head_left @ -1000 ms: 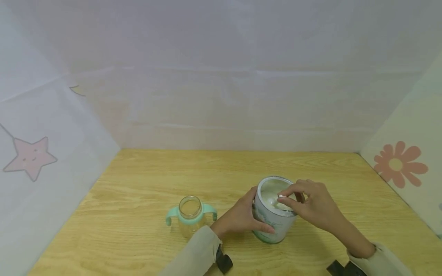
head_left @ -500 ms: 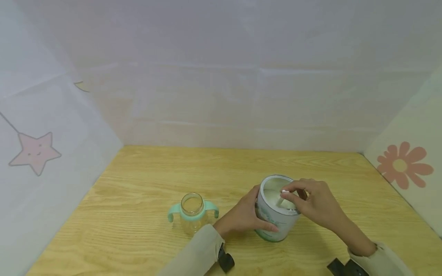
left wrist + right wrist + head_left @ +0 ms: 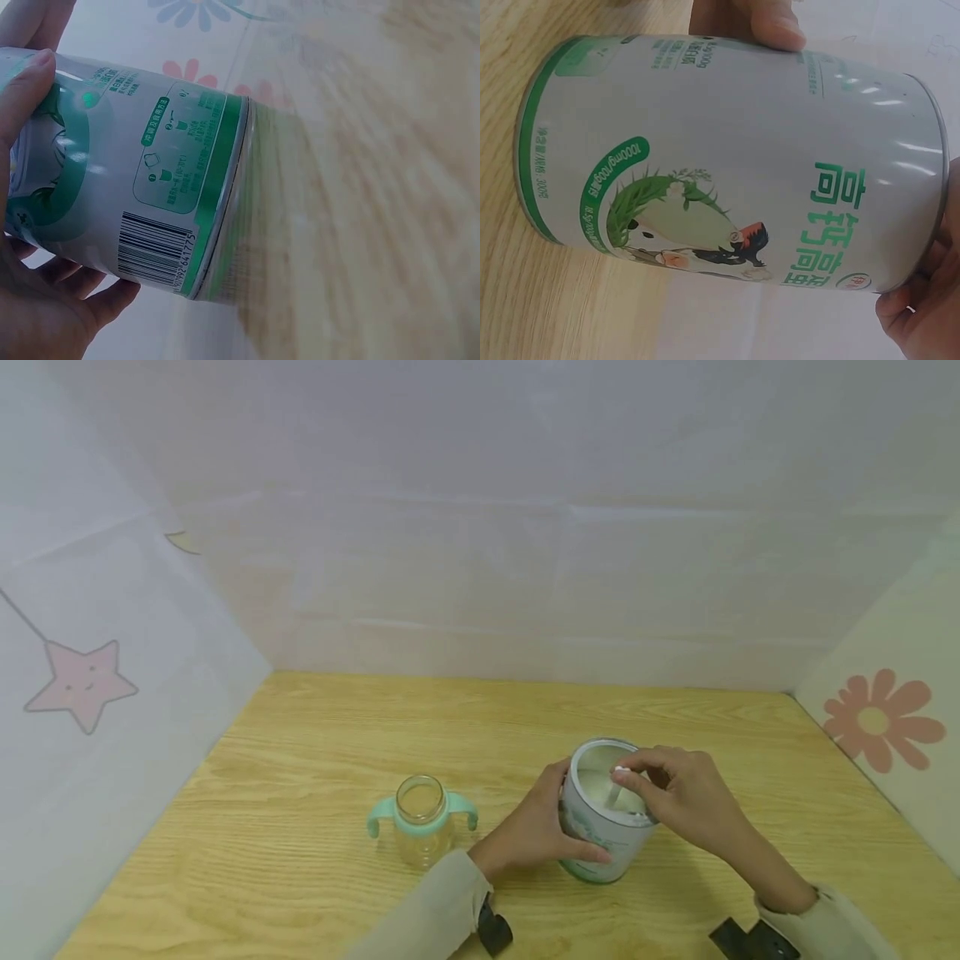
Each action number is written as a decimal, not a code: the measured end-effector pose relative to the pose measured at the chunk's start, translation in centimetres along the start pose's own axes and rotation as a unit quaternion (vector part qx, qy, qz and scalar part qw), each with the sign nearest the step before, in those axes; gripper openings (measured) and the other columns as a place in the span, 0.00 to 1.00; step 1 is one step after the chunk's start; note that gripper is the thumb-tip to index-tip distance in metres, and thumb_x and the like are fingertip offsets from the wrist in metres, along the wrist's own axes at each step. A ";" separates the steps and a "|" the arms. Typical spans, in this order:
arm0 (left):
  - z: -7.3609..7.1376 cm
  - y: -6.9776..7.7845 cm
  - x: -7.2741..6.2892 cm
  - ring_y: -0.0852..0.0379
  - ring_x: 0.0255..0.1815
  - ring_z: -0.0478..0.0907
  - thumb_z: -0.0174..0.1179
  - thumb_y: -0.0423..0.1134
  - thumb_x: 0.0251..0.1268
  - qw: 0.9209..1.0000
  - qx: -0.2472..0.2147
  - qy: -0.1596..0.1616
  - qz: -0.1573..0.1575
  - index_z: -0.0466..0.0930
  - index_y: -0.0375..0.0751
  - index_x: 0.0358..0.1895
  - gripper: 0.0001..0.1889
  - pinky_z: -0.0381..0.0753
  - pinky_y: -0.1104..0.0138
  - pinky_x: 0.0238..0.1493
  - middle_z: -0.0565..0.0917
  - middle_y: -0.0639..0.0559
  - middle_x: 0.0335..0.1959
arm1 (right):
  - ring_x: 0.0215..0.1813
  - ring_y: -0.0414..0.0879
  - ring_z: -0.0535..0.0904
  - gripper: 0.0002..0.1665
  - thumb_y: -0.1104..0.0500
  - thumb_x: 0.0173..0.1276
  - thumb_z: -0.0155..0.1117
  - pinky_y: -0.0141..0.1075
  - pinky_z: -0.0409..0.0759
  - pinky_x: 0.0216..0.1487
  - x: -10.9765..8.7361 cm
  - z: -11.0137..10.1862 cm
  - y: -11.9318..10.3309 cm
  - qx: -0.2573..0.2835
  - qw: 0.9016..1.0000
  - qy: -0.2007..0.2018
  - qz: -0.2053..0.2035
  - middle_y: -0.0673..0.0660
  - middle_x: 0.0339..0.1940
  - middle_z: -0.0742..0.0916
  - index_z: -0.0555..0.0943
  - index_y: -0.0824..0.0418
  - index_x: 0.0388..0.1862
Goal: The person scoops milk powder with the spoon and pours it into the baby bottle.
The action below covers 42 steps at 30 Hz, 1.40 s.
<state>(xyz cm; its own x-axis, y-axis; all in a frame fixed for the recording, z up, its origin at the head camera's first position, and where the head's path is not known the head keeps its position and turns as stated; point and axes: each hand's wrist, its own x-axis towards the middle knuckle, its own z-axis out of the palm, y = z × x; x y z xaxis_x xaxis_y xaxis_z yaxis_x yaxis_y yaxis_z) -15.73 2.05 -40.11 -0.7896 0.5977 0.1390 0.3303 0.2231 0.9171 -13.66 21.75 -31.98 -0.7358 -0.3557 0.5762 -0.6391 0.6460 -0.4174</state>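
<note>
A white and green milk powder can (image 3: pixel 603 845) stands without its lid on the table, slightly tilted in the head view. My left hand (image 3: pixel 534 828) grips its side, thumb across the front; the left wrist view shows fingers on both sides of the can (image 3: pixel 112 165). Over the opening, my right hand (image 3: pixel 688 795) pinches the white handle of a scoop (image 3: pixel 615 789) between thumb and fingertips. The scoop's lower end is hidden inside, by the pale powder (image 3: pixel 594 783). In the right wrist view the can (image 3: pixel 727 150) shows a cow picture, with right-hand fingers (image 3: pixel 896 309) at its rim.
Left of the can, an uncapped clear baby bottle (image 3: pixel 423 845) with mint-green handles stands upright, close to my left sleeve (image 3: pixel 435 906). The wooden table (image 3: pixel 300 760) meets pale printed sheets at its back and sides.
More of the scoop's handle shows above the powder, and it stands more upright. My left hand keeps its grip on the can. The whole head view has shifted slightly.
</note>
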 end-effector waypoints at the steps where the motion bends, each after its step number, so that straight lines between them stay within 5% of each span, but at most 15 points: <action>1: 0.0 0.0 0.0 0.65 0.61 0.64 0.76 0.47 0.45 1.000 -0.001 -0.001 0.001 0.43 0.60 0.74 0.57 0.67 0.64 0.64 0.61 0.60 0.65 | 0.17 0.28 0.61 0.06 0.69 0.53 0.72 0.24 0.64 0.17 0.0 0.0 0.0 0.002 1.000 0.000 0.001 0.46 0.17 0.79 0.85 0.60 0.28; 14: 0.0 -0.3 0.1 0.64 0.60 0.66 0.76 0.47 0.45 1.000 -0.005 -0.003 0.005 0.44 0.58 0.74 0.56 0.68 0.64 0.64 0.63 0.61 0.64 | 0.19 0.29 0.61 0.02 0.65 0.58 0.70 0.23 0.61 0.17 0.2 -0.3 -0.1 0.010 1.000 0.005 -0.003 0.39 0.15 0.73 0.85 0.63 0.29; 29: -0.1 -0.2 0.0 0.63 0.61 0.65 0.76 0.47 0.45 1.000 -0.008 -0.006 0.005 0.43 0.59 0.74 0.57 0.67 0.62 0.64 0.62 0.61 0.64 | 0.22 0.31 0.64 0.02 0.65 0.57 0.71 0.24 0.59 0.16 0.3 -1.0 -0.6 0.013 0.999 0.041 -0.004 0.44 0.19 0.81 0.85 0.63 0.28; 42: -0.1 -0.1 0.0 0.63 0.62 0.64 0.76 0.45 0.45 1.000 -0.015 -0.008 0.011 0.43 0.58 0.74 0.57 0.65 0.60 0.66 0.62 0.60 0.64 | 0.24 0.31 0.69 0.03 0.63 0.61 0.68 0.26 0.66 0.28 0.4 -1.8 -1.1 0.015 0.998 0.059 -0.035 0.49 0.24 0.86 0.86 0.60 0.28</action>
<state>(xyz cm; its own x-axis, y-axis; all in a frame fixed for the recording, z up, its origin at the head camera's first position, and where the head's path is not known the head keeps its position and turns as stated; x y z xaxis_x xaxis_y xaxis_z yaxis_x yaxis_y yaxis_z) -15.85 1.92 -40.19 -0.7746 0.6137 0.1529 0.3313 0.1879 0.9246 -12.87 22.13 -29.99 -0.6592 -0.3155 0.6826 -0.6955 0.6009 -0.3939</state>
